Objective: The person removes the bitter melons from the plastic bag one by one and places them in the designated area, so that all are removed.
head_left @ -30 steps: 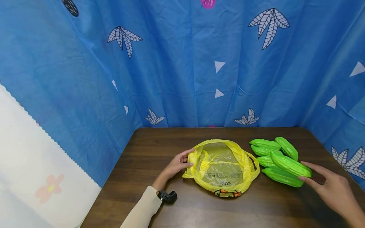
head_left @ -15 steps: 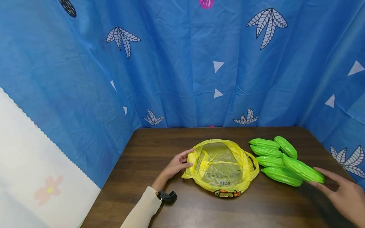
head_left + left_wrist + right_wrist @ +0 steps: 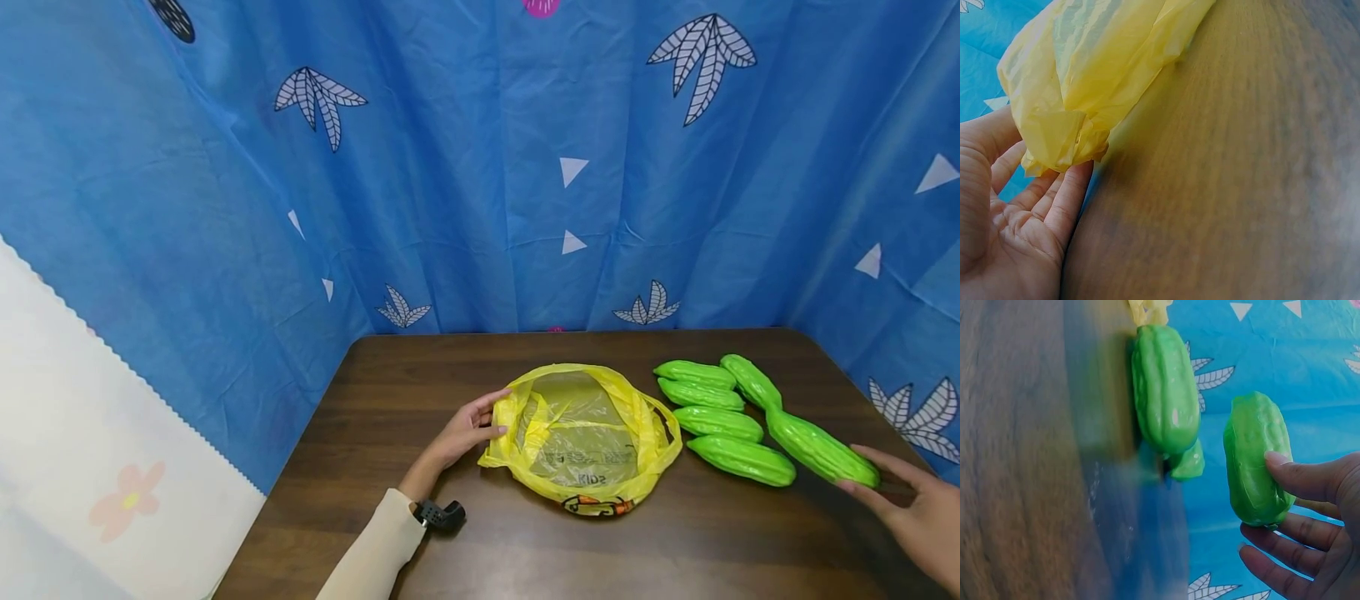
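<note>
A yellow plastic bag [image 3: 651, 435] lies on the table with its mouth held wide; printed letters show through its inner wall. My left hand [image 3: 459, 437] pinches the bag's left rim between thumb and fingers, which the left wrist view shows close up. At the right, my right hand [image 3: 924, 510] grips the near end of a bright green, ridged bitter gourd [image 3: 823, 447]. Its far end overlaps another bitter gourd [image 3: 752, 383] in the head view. Several more bitter gourds [image 3: 741, 459] lie side by side between the bag and that hand.
The dark wooden table [image 3: 540, 554] ends in a rounded far edge. A blue patterned curtain [image 3: 465, 167] hangs behind and along both sides. At the left is a white floral cloth [image 3: 90, 417]. A black wrist camera [image 3: 444, 517] sits on my left wrist.
My right hand has moved right and towards me with the bitter gourd, drawing it off the others, so more of them shows. My left hand and the bag have stayed in place.
</note>
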Available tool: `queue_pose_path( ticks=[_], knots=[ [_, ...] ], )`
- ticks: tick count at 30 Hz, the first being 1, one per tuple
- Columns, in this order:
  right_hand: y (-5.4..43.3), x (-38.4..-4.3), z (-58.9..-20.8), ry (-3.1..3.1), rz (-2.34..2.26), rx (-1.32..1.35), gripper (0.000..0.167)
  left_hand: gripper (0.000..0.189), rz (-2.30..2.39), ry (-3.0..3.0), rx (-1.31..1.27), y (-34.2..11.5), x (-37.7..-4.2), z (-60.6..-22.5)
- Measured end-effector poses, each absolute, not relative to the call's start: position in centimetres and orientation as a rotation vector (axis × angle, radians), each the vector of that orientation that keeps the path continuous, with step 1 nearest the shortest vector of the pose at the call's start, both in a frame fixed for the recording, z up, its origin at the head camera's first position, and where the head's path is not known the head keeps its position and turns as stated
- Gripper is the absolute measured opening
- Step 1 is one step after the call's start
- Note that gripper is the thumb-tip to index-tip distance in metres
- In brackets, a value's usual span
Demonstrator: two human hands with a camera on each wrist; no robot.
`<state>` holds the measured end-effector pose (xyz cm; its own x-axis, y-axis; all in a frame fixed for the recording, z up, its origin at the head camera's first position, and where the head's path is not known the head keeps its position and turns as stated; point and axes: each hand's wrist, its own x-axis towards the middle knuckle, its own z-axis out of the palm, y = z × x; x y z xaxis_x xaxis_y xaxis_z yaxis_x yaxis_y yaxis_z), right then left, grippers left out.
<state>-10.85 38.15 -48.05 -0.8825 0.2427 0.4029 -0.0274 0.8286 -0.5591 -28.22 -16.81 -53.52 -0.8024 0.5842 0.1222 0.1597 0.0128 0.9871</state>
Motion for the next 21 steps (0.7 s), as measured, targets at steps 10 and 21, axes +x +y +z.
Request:
queue_pose_path(
  ticks=[10, 21],
  knots=[
    [39.6, -11.5, -49.9, -2.551, 0.758, -0.156, 0.051, 0.066, 1.836, 1.988, 0.758, -16.8, -28.2, -53.4],
    [39.4, -11.6, -50.0, -2.634, 0.622, -0.173, 0.055, 0.065, 1.831, 2.004, 0.759, -16.8, -28.3, -53.4]
  ],
)
